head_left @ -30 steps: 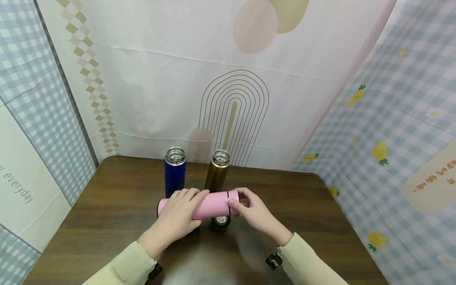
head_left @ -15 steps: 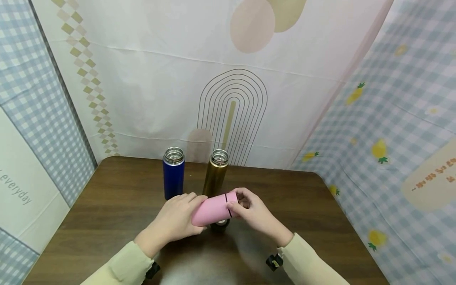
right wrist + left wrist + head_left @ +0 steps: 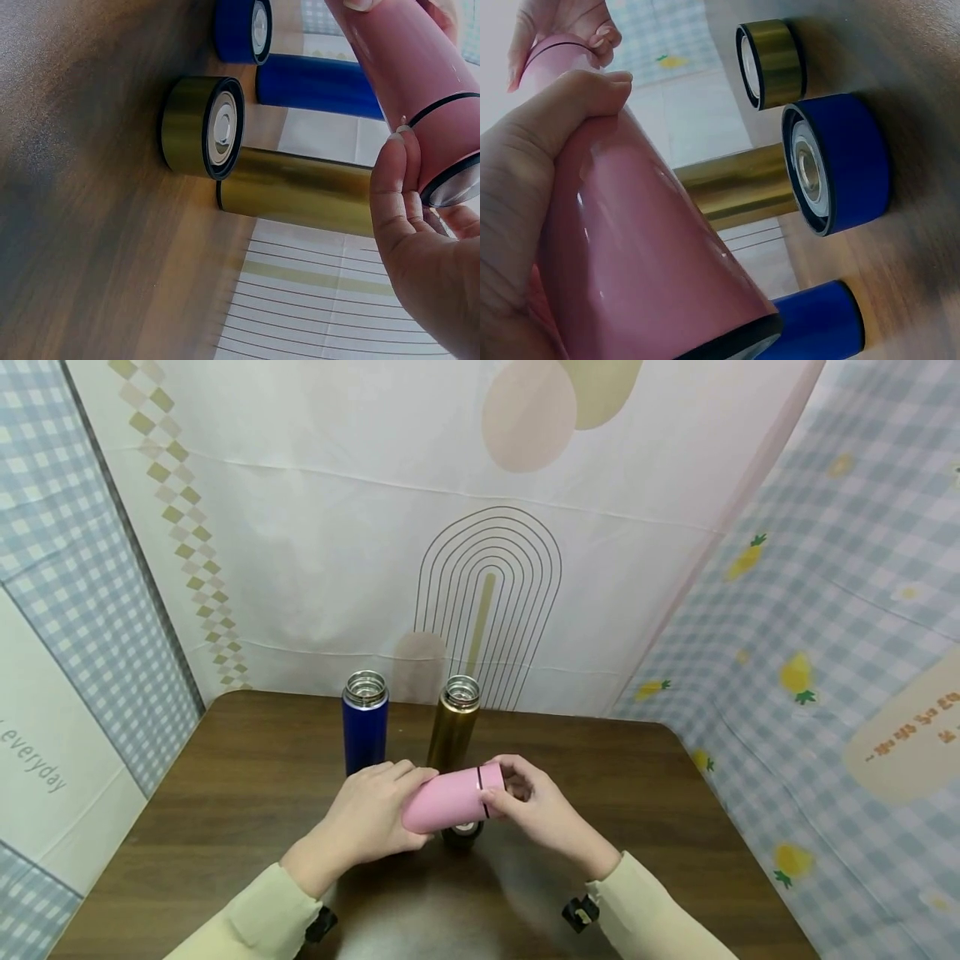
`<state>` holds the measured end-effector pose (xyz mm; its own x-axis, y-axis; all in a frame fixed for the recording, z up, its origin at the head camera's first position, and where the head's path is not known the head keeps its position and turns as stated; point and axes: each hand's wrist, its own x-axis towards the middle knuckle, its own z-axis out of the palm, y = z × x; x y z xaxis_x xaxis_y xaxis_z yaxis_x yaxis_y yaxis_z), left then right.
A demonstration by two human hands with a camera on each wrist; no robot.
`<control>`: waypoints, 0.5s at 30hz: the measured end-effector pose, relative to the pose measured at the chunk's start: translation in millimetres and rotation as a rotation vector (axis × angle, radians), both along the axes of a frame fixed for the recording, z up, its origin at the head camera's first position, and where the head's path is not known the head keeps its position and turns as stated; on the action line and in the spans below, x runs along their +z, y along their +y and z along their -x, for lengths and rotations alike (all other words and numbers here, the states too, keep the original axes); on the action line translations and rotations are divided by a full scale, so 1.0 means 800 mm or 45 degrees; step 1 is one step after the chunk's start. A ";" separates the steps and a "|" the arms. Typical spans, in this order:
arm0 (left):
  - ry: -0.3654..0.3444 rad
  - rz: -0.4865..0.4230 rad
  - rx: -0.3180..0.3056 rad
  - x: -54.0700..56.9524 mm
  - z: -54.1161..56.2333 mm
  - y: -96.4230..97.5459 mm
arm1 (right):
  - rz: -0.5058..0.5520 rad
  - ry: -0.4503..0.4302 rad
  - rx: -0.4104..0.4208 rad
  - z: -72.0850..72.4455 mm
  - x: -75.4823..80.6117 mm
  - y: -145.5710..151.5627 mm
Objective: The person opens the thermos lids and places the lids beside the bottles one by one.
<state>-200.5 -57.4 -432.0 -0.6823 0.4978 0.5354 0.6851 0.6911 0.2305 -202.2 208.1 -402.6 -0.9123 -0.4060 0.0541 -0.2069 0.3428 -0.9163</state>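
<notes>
A pink thermos (image 3: 444,802) is held nearly level above the table, its capped end tilted slightly up to the right. My left hand (image 3: 375,810) wraps round its body; in the left wrist view the thumb lies along the pink side and the black-rimmed base shows. My right hand (image 3: 543,810) grips the pink cap (image 3: 450,142) at the other end, thumb and fingers round it just past a black ring. Behind stand a blue thermos (image 3: 365,727) and a gold thermos (image 3: 453,727), both upright with bare steel mouths.
On the wooden table (image 3: 225,827), a gold cap (image 3: 191,127) and a blue cap (image 3: 851,165) rest with their inner sides up, in front of their thermoses. A printed cloth (image 3: 322,568) hangs right behind the table; checked cloths hang at both sides.
The pink thermos has turned, its base end dropping toward me and the left, and my left hand has shifted with it. My right hand keeps its grip on the cap.
</notes>
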 end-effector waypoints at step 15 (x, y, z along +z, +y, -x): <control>-0.171 -0.064 0.014 -0.005 -0.003 -0.008 | -0.168 0.170 0.037 0.000 0.009 -0.004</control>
<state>-197.8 -63.4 -436.1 -0.7545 0.4648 0.4634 0.6385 0.6833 0.3542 -202.1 204.6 -395.5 -0.8885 -0.4434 0.1183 -0.3348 0.4502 -0.8278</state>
